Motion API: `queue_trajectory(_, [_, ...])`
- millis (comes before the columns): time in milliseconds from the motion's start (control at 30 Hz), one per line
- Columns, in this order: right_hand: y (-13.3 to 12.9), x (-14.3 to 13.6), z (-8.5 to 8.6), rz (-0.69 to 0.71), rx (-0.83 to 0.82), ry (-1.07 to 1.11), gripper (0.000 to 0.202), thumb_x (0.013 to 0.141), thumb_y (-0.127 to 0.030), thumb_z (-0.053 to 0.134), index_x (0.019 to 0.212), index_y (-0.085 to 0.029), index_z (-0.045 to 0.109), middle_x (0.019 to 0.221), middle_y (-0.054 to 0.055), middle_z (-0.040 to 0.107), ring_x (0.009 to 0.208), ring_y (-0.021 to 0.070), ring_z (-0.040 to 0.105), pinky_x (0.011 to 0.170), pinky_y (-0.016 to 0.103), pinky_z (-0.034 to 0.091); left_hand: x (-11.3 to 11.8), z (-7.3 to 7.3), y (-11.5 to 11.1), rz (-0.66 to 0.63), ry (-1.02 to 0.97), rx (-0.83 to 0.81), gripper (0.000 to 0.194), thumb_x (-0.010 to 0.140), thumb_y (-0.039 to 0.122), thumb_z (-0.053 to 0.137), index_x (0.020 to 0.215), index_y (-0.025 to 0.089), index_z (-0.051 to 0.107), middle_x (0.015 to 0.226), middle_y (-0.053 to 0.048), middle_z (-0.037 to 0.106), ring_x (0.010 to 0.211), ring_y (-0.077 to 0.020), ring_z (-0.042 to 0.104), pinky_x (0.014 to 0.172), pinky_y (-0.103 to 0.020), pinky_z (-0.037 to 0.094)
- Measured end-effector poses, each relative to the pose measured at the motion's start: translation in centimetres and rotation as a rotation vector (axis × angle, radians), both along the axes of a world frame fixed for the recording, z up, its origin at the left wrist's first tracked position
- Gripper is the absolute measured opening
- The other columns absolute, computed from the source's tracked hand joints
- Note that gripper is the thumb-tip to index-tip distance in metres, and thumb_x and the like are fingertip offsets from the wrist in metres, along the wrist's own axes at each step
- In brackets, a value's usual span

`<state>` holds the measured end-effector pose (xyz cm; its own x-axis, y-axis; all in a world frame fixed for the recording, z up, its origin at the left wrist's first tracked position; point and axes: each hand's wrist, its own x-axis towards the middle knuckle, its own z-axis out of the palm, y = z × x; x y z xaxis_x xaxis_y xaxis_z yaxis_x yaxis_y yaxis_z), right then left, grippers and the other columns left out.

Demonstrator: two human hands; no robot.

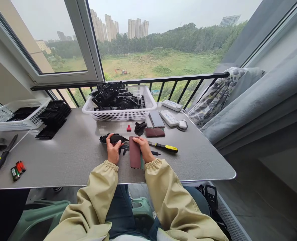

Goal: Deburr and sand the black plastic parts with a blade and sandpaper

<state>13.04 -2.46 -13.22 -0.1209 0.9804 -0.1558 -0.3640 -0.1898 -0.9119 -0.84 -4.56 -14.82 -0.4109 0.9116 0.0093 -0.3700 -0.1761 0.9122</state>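
My left hand (113, 149) is closed around a long black plastic part (116, 138), which points to the right just above the table. In my right hand (144, 149) is a folded sheet of reddish-brown sandpaper (134, 152), gripped at its upper right edge, with a green backing showing. The part's narrow tip meets the sandpaper's upper left edge; whether they touch I cannot tell. A dark caliper (125, 147) lies behind my hands, partly covered. Right of my right hand lies a file with a yellow-and-black handle (166, 147).
Behind stands a white basket (120, 116) of black parts. Around it lie a red clip (128, 128), a black cloth (140, 128), more sandpaper (155, 132), a phone (157, 119) and white power strips (169, 118). At left are stacked black parts (53, 117), batteries (18, 170) and another yellow-handled tool (0, 160).
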Motion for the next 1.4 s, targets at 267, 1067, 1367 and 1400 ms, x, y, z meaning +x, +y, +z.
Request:
queue_trajectory(267, [-0.5,-0.6,0.4,0.104,0.040,-0.031,0.029,0.055,-0.042,0.075,0.052,-0.018,0.060,0.051,-0.004,0.055,0.049,0.0094,0.041,0.049,0.024,0.034,0.2,-0.4,0.1,-0.047,-0.009,-0.025,0.068,0.059,0.023,0.077,0.117,0.027,0.042,0.082,0.003,0.065,0.071,-0.0118,0.064,0.068,-0.025,0.051])
queue_trajectory(1067, [-0.5,-0.6,0.0,0.100,0.186,-0.218,0.029,0.063,-0.044,0.069,0.050,-0.019,0.058,0.051,-0.002,0.054,0.050,0.0114,0.042,0.048,0.025,0.032,0.3,-0.1,-0.6,-0.063,0.258,0.048,0.049,0.073,0.033,0.071,0.115,0.027,0.047,0.088,-0.001,0.064,0.075,-0.0149,0.062,0.066,-0.027,0.051])
queue_trajectory(1367, [-0.7,-0.5,0.0,0.138,0.218,-0.257,0.030,0.062,-0.044,0.068,0.053,-0.018,0.059,0.053,-0.002,0.053,0.052,0.0114,0.042,0.050,0.025,0.032,0.4,-0.9,-0.9,-0.015,0.456,0.116,0.037,0.083,0.047,0.062,0.112,0.026,0.051,0.097,-0.004,0.065,0.077,-0.0153,0.062,0.069,-0.029,0.052])
queue_trajectory(1400, [-0.7,-0.5,0.0,0.142,0.221,-0.261,0.030,0.062,-0.045,0.068,0.053,-0.018,0.059,0.053,-0.002,0.053,0.052,0.0114,0.042,0.050,0.025,0.032,0.4,-1.0,-0.8,-0.015,0.481,0.121,0.037,0.083,0.048,0.061,0.111,0.025,0.052,0.096,-0.004,0.065,0.076,-0.0152,0.062,0.069,-0.029,0.052])
